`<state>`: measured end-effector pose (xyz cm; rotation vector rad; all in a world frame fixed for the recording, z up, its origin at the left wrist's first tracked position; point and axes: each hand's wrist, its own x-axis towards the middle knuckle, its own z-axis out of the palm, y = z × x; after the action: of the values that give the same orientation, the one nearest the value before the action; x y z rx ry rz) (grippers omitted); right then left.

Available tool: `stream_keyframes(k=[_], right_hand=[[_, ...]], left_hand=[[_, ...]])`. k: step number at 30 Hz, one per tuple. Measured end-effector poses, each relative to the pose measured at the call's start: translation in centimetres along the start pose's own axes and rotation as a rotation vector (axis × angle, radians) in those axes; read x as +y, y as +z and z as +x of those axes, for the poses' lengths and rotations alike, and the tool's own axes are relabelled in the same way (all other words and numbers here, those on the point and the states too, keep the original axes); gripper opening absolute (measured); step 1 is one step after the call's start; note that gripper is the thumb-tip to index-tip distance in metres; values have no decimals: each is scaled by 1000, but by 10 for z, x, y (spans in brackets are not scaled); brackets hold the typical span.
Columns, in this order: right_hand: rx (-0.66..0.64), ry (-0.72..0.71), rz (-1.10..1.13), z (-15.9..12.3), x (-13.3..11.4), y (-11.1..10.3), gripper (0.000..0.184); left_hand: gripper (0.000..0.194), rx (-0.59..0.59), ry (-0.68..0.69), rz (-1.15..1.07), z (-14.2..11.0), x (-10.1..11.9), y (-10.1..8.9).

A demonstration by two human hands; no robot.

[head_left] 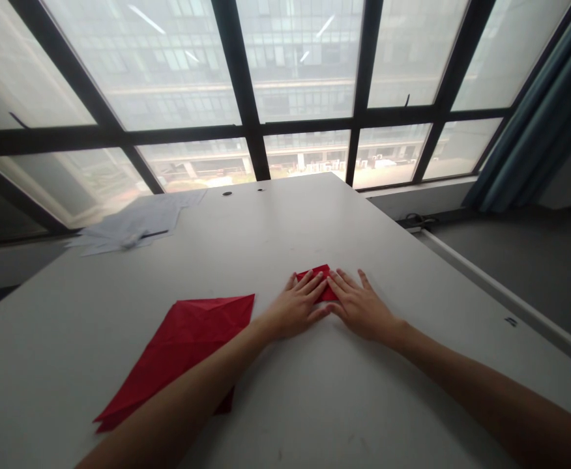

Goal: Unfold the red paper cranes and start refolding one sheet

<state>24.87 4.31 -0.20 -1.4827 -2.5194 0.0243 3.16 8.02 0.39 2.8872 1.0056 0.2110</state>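
Note:
A small folded piece of red paper (328, 295) lies flat on the white table, partly covered by both hands. My left hand (301, 305) rests on its left side with the fingers stretched out. From the right, my right hand (358, 303) lies on the paper's other side, fingers spread and flat. The two hands nearly meet over the paper, and the thumbs are close together at its near edge. A larger creased sheet of red paper (182, 345) lies to the left, partly hidden beneath my left forearm.
White sheets of paper (129, 221) are spread at the table's far left, with a dark pen (154, 233) on them. The white table (285, 228) reaches toward large windows. A blue curtain (525, 143) hangs at the right, beyond the table's edge.

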Motion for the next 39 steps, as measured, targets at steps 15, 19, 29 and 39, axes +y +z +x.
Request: stream_keyframes(k=[15,19,29,39], right_hand=[[-84,84,31,-2,5,2,79],[-63,73,35,-2,3,3,78],[196,282,35,3,9,-11,32],[169,241,14,1,7,-8,26]], left_hand=[[48,311,-457,28,3,-13,-1],[34,316,-280,-59,5,-11,-5],[18,342,-337,-178,6,-22,-2],[26,298,-396,-172,9,-25,4]])
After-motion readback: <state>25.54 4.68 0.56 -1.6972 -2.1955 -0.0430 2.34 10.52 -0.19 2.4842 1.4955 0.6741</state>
